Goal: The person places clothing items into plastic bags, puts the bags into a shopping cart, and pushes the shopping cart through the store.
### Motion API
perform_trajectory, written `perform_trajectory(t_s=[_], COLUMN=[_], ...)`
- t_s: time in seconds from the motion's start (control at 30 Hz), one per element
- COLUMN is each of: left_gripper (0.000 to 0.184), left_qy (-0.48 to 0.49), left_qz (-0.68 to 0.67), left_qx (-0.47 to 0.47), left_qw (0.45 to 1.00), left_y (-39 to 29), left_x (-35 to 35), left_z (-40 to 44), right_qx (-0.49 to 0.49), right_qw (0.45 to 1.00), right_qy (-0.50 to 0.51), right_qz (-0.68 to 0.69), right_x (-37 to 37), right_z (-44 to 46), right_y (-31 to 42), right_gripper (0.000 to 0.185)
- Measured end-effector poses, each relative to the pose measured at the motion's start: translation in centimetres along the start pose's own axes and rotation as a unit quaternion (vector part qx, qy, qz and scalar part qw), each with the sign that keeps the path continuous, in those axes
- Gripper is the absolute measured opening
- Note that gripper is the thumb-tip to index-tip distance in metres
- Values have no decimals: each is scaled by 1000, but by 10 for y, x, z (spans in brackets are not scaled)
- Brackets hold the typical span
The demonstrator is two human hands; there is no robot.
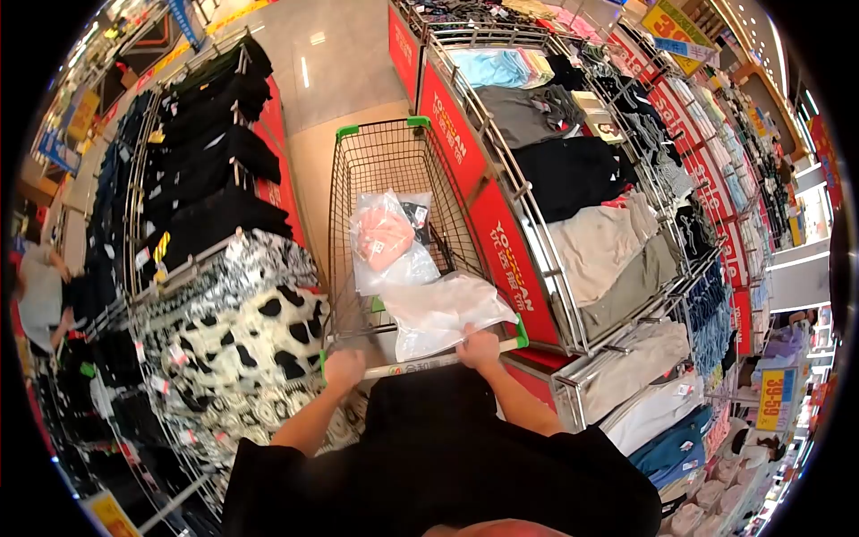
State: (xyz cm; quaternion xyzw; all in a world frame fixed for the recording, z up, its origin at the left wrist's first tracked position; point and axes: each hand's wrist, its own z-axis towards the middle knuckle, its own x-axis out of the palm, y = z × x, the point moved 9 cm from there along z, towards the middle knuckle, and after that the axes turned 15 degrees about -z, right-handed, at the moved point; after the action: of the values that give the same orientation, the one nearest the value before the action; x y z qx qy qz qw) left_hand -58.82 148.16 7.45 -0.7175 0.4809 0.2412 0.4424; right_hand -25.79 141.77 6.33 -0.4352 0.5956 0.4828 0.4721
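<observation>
Both of my hands grip the handle [412,367] of a wire shopping cart [358,152] with green corners. My left hand [344,369] is closed round its left end. Near the right end, my right hand [479,347] is wrapped round the handle, touching the edge of a whitish plastic bag [443,313]. That bag lies over the near part of the cart. Farther in rests a clear plastic bag [367,277] with a pink item [385,237] inside, beside a small dark item [416,215].
Racks of black clothes [215,152] and patterned clothes [246,349] stand close on the left. Bins with red side panels [456,121] hold folded clothes [599,251] along the right. A tiled aisle [331,63] runs ahead. A person [40,286] is at the far left.
</observation>
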Motion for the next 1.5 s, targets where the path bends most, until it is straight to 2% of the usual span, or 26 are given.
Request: perform_trajectory(t_s=[0.17, 0.23, 0.27, 0.33, 0.4, 0.53, 0.63, 0.7, 0.83, 0.93, 1.07, 1.17, 1.27, 1.33, 1.37, 1.43, 1.5], left_gripper=[43, 46, 45, 45, 45, 46, 46, 41, 37, 37, 37, 37, 37, 37, 37, 38, 38], left_qy=[-6, -37, -28, -44, -55, -65, -67, -85, -110, -119, -140, -147, -174, -157, -154, -154, -152], left_qz=[43, -4, -12, -13, -16, -8, -7, -6, -16, -10, 0, -22, -11, -5, -2, -12, -8], left_qx=[4, 29, -6, 2, -15, -19, -20, -20, -5, 6, 46, 50, 69, 74, 77, 92, 102], left_qw=[999, 999, 1000, 999, 998, 998, 998, 996, 994, 993, 989, 988, 982, 985, 985, 984, 983], left_y=[-20, -38, -42, -46, -54, -63, -68, -76, -77, -84, -92, -97, -115, -123, -128, -138, -148], left_x=[-55, -87, -102, -126, -156, -210, -254, -292, -360, -409, -472, -513, -553, -571, -580, -600, -625], left_z=[105, 143, 164, 210, 254, 352, 428, 473, 570, 642, 739, 811, 877, 918, 937, 977, 1015], right_qx=[-31, -38, -43, -52, -54, -67, -54, -67, -57, -61, -44, -28, -12, 6, 10, 15, 28], right_qw=[999, 999, 997, 995, 998, 996, 998, 995, 995, 987, 987, 994, 995, 995, 995, 997, 997], right_qy=[-33, -36, -57, -80, -25, -54, -18, -70, -68, -139, -143, -99, -90, -88, -88, -66, -63], right_qz=[5, -8, -1, 8, 2, 0, -14, 36, 38, 57, 61, 31, 33, 52, 53, 43, 38], right_x=[-20, -22, -27, -38, -39, -48, -51, -57, -58, -72, -79, -79, -89, -97, -96, -90, -96], right_z=[123, 170, 198, 253, 308, 426, 513, 569, 677, 749, 858, 932, 1011, 1054, 1076, 1119, 1158], right_y=[20, 27, 31, 41, 50, 74, 93, 108, 142, 168, 198, 214, 225, 226, 226, 228, 236], right_gripper=[28, 27, 28, 29, 30, 32, 34, 31, 35, 29, 28, 37, 36, 24, 24, 33, 32])
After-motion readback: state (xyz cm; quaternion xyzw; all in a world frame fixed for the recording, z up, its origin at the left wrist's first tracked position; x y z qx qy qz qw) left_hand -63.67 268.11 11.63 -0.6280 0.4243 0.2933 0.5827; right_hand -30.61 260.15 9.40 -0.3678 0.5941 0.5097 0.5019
